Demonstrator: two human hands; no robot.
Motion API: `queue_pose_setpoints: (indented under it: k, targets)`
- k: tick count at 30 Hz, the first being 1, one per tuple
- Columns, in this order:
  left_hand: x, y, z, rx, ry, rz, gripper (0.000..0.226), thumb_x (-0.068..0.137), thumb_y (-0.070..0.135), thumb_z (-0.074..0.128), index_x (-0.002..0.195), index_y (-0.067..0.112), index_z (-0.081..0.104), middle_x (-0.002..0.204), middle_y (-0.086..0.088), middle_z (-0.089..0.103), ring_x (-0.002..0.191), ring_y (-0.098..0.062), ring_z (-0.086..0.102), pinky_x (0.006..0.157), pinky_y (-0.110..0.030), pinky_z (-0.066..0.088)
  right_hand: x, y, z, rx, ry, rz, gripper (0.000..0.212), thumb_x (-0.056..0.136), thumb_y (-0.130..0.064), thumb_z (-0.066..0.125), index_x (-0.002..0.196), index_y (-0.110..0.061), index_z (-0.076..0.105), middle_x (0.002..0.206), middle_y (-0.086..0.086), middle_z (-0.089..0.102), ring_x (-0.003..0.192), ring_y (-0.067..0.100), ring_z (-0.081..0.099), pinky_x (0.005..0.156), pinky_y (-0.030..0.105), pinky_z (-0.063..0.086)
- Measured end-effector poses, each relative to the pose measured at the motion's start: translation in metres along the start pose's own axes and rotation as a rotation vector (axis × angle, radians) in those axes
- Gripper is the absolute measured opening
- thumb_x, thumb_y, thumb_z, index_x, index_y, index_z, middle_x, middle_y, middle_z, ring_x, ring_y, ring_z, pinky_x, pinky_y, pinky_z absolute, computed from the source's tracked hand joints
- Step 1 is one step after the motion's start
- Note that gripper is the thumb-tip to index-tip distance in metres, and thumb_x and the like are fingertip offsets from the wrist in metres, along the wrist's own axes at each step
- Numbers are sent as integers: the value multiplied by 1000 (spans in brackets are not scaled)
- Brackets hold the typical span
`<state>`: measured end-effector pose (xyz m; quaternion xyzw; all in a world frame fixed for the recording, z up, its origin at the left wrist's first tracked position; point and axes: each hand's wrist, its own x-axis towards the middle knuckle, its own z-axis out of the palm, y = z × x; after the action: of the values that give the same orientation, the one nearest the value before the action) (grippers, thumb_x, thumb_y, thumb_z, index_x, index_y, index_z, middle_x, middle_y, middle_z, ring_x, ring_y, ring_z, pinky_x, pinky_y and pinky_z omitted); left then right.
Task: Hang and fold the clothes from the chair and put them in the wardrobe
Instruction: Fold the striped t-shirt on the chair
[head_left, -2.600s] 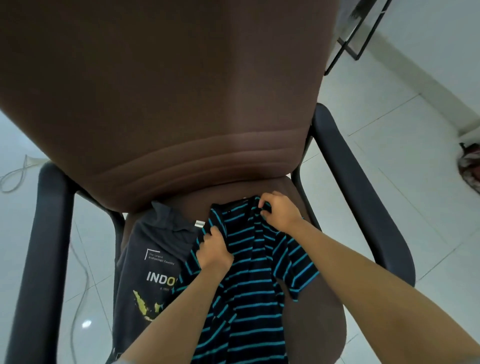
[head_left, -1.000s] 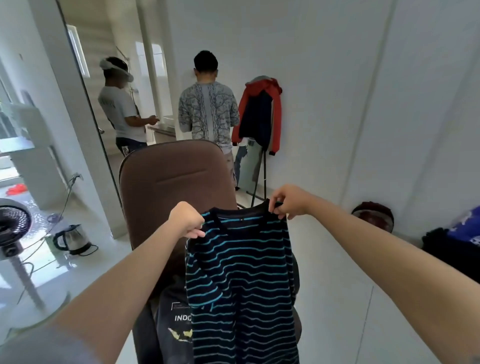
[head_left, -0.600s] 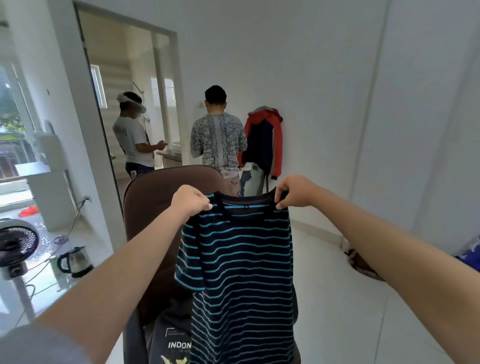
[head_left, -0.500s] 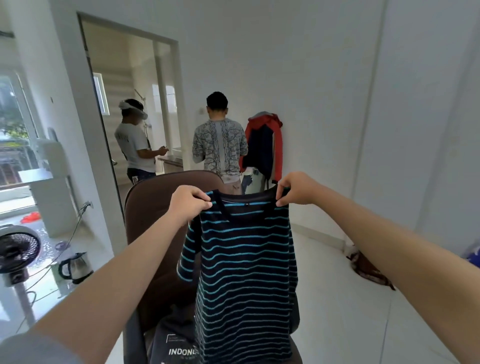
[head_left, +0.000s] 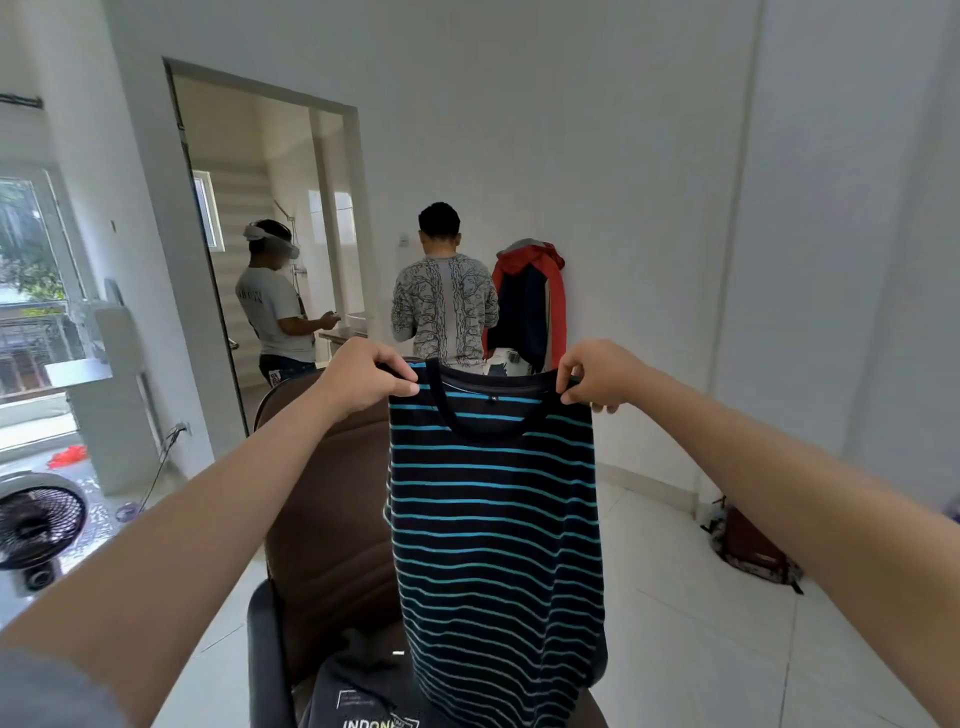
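Striped shirt (head_left: 496, 519): judged light, soft and limp, liable to sag and twist wherever unsupported; the shoulder seams either side of the collar appear the soundest holds for spreading it flat. Left hand (head_left: 361, 376) pinches the left shoulder edge between thumb and curled fingers; right hand (head_left: 597, 376) pinches the right shoulder likewise. The shirt hangs straight down from both hands at arm's length, above and in front of the brown chair (head_left: 322, 499); a dark printed shirt (head_left: 363, 696) lies on the seat below, not yet handled.

Head-worn camera faces forward across the room, hands (head_left: 478, 376) close.
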<state>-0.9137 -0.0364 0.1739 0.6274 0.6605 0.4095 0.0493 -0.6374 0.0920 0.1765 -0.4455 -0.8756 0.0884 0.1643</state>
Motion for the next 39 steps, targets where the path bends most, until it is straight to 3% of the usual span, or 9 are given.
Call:
queue_pose_setpoints:
  k: [4, 7, 11, 15, 20, 24, 28, 34, 39]
  targets:
    - [4, -2, 1, 33, -72, -21, 11, 73, 10, 77, 73, 19, 70, 82, -7, 66, 76, -20, 58, 76, -33, 47, -2, 7, 14, 190, -71, 55, 4, 90, -10, 65, 87, -14, 64, 96, 10, 67, 69, 20, 73, 67, 40, 61]
    - [3, -7, 3, 86, -206, -58, 8, 77, 8, 73, 79, 15, 69, 91, -17, 65, 81, -29, 62, 78, -42, 55, -4, 12, 19, 214, -131, 17, 10, 90, -8, 64, 85, -15, 68, 94, 7, 68, 70, 17, 73, 72, 36, 61]
    - [1, -12, 6, 0, -317, -96, 16, 79, -5, 67, 86, 9, 74, 96, -14, 68, 83, -20, 66, 71, -28, 58, -4, 18, 21, 296, -121, -15, 14, 86, -1, 66, 80, -13, 71, 94, 14, 71, 70, 17, 71, 77, 34, 60]
    - [0, -16, 5, -71, -360, -160, 24, 81, -11, 62, 90, 8, 74, 96, -11, 69, 87, -20, 67, 70, -28, 59, -4, 20, 21, 335, -88, -21, 14, 84, 1, 68, 80, -11, 72, 91, 13, 71, 66, 14, 70, 70, 27, 60]
    - [-1, -16, 3, -42, -388, -160, 30, 83, -13, 56, 92, 10, 73, 97, -4, 68, 88, -20, 66, 63, -24, 57, -3, 18, 21, 340, -93, -14, 10, 84, 2, 68, 85, -7, 73, 93, 14, 71, 68, 16, 71, 70, 27, 60]
    - [4, -16, -5, 140, -413, -211, 22, 84, -5, 62, 89, 14, 73, 92, -9, 70, 71, -20, 68, 65, -30, 57, -5, 13, 20, 326, -118, -15, 10, 85, -3, 68, 84, -12, 72, 92, 11, 73, 73, 18, 73, 69, 34, 61]
    - [5, -12, -6, 254, -422, -262, 18, 86, -1, 62, 86, 15, 72, 87, -13, 71, 57, -15, 67, 53, -23, 52, -6, 4, 22, 291, -151, -19, 9, 86, -6, 68, 86, -16, 71, 91, 8, 73, 74, 20, 74, 66, 38, 61]
    - [1, -20, -2, 152, -339, -283, 22, 88, -2, 56, 85, 14, 71, 91, -10, 71, 80, -20, 72, 68, -32, 58, -6, 2, 23, 193, -134, -29, 7, 90, -10, 64, 91, -17, 67, 90, 7, 69, 74, 20, 73, 61, 37, 61]
    - [-1, -19, -3, 103, -334, -273, 24, 88, -3, 55, 83, 15, 69, 91, -8, 71, 82, -19, 71, 72, -34, 58, -6, 0, 22, 136, -135, -34, 7, 93, -12, 59, 92, -18, 62, 92, 6, 65, 74, 17, 72, 57, 32, 60]
